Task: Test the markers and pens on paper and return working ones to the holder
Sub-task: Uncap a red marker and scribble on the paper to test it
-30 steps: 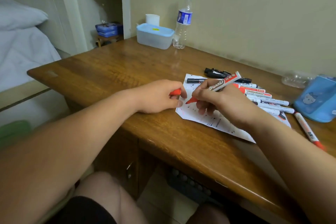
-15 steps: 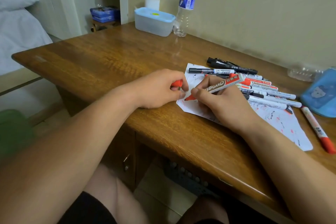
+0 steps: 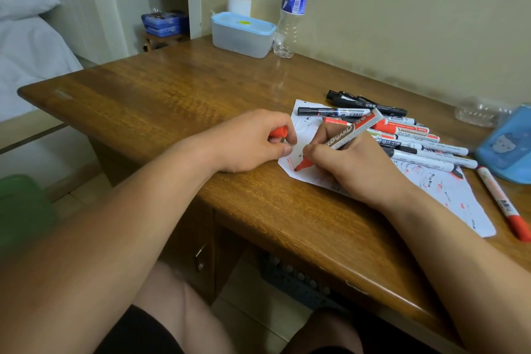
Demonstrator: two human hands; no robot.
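Sitting at a wooden desk [image 3: 178,95], scribbled paper [image 3: 448,201] near its front edge, blue holder [image 3: 508,149] far right, loose markers [image 3: 425,149] piled across the paper. Gripping a red marker [image 3: 353,131] in the curled right hand [image 3: 356,169], tip on the paper's left corner. Pinching its red cap [image 3: 278,132] in the left hand [image 3: 250,141] beside the paper.

The red cap [image 3: 278,132] is mostly hidden in the left hand [image 3: 253,144], the red marker [image 3: 356,129] partly in the right hand [image 3: 359,169]; right of it, the blue holder [image 3: 505,149] is cropped.

Plain beige wall [image 3: 402,23] behind a wooden desk [image 3: 172,100] — upper left, a white-sheeted bed [image 3: 31,49] and pale shelving [image 3: 97,8].
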